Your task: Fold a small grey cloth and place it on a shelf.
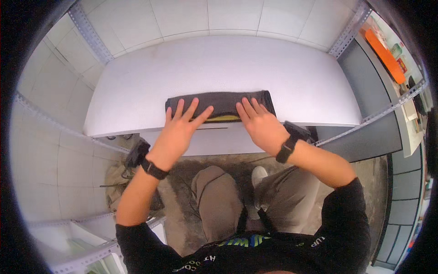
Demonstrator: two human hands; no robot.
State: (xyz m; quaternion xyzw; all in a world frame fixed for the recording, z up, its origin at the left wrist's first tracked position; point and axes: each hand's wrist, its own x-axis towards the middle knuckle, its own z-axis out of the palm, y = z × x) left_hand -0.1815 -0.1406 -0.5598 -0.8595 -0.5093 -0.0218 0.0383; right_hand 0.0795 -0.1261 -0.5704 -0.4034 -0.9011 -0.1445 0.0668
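Observation:
A dark grey folded cloth [220, 102], perhaps a garment, lies flat along the front edge of a white tabletop [219, 65]. A strip of yellow shows at its near edge, between the hands. My left hand [178, 130] rests palm down on the cloth's left part with the fingers spread. On the right part lies my right hand [260, 126], also palm down, its fingers slightly apart. Neither hand is closed around the cloth. Both wrists wear black bands with a dark device attached.
Perforated metal shelf posts [90, 32] stand at the table's corners, with a tiled wall [232, 17] behind. At right, a shelf holds an orange object [385, 56] and small items. Below the table are a white drawer front [219, 140] and, at left, a beige bag-like bundle [114, 185].

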